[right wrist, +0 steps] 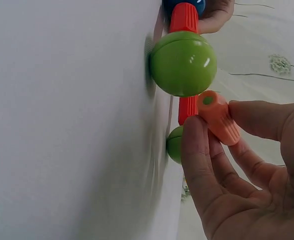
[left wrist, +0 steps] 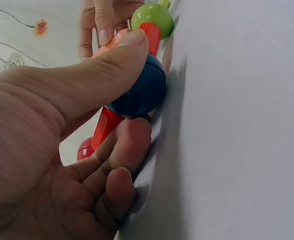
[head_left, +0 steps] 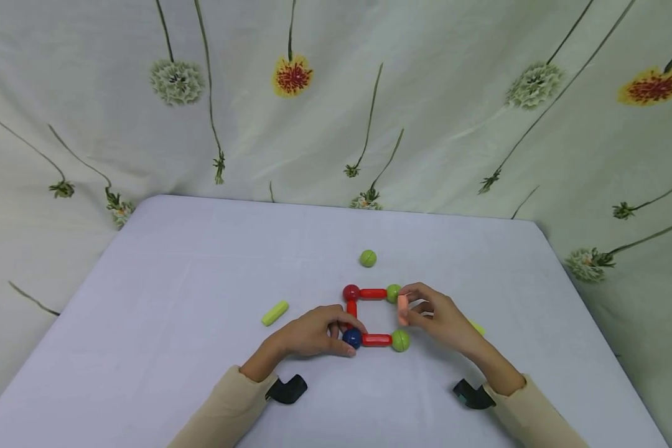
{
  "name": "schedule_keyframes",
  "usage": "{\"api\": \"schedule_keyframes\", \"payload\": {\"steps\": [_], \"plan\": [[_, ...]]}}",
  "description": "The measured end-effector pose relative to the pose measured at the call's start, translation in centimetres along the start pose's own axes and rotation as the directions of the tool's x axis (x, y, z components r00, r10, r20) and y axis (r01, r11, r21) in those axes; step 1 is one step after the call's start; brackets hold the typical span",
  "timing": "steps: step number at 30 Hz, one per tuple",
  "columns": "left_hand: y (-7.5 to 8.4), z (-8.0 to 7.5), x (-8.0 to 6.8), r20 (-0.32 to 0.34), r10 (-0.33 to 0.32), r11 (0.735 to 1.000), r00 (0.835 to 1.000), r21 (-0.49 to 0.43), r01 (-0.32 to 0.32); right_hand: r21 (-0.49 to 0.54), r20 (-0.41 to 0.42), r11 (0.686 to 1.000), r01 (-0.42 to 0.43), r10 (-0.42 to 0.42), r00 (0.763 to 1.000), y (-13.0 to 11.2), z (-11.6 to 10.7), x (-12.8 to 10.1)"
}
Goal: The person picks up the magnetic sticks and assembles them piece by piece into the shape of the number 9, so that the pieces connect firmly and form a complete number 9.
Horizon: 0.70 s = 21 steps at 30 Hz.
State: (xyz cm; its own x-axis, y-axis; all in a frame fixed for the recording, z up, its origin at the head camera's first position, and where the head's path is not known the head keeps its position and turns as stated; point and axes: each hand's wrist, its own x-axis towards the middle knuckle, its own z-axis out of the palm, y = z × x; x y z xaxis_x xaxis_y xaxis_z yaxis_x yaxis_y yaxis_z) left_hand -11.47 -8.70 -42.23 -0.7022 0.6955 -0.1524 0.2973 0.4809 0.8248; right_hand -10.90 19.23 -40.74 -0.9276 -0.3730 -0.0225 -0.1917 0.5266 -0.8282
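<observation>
Red rods and balls form a three-sided frame lying on the table. Its corners are a red ball [head_left: 351, 292], a blue ball [head_left: 352, 338] and two green balls [head_left: 400, 340], with the open side to the right. My left hand [head_left: 320, 330] grips the blue ball, thumb on one side and fingers curled round the other, as the left wrist view shows. Between thumb and fingertips my right hand [head_left: 434, 314] pinches an orange rod [right wrist: 219, 119]. That rod stands in the gap between the two green balls, one end close to the far one.
A loose green ball [head_left: 368, 258] lies beyond the frame. To the left is a yellow-green rod [head_left: 275, 313]; another yellow-green piece [head_left: 478, 328] shows partly behind the right wrist. The white table [head_left: 201, 261] ends at a flower-printed curtain [head_left: 425, 93].
</observation>
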Motion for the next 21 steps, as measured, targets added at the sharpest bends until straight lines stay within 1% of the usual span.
{"api": "schedule_keyframes", "payload": {"steps": [8, 16, 21], "plan": [[-0.02, 0.16, 0.10, -0.004, 0.009, 1.000, 1.000, -0.002, -0.009, -0.009, 0.037, 1.000, 0.019, -0.019, 0.999, 0.07, 0.10, -0.16], [0.11, 0.14, 0.02, 0.004, -0.004, 1.000, 1.000, 0.011, 0.004, -0.022, 0.060, 1.000, -0.022, 0.024, 0.998, 0.06, 0.13, -0.20], [0.26, 0.04, 0.03, 0.004, -0.004, 1.000, 1.000, 0.025, 0.004, -0.042, 0.075, 0.999, -0.028, 0.031, 0.997, 0.38, 0.06, 0.29]]}}
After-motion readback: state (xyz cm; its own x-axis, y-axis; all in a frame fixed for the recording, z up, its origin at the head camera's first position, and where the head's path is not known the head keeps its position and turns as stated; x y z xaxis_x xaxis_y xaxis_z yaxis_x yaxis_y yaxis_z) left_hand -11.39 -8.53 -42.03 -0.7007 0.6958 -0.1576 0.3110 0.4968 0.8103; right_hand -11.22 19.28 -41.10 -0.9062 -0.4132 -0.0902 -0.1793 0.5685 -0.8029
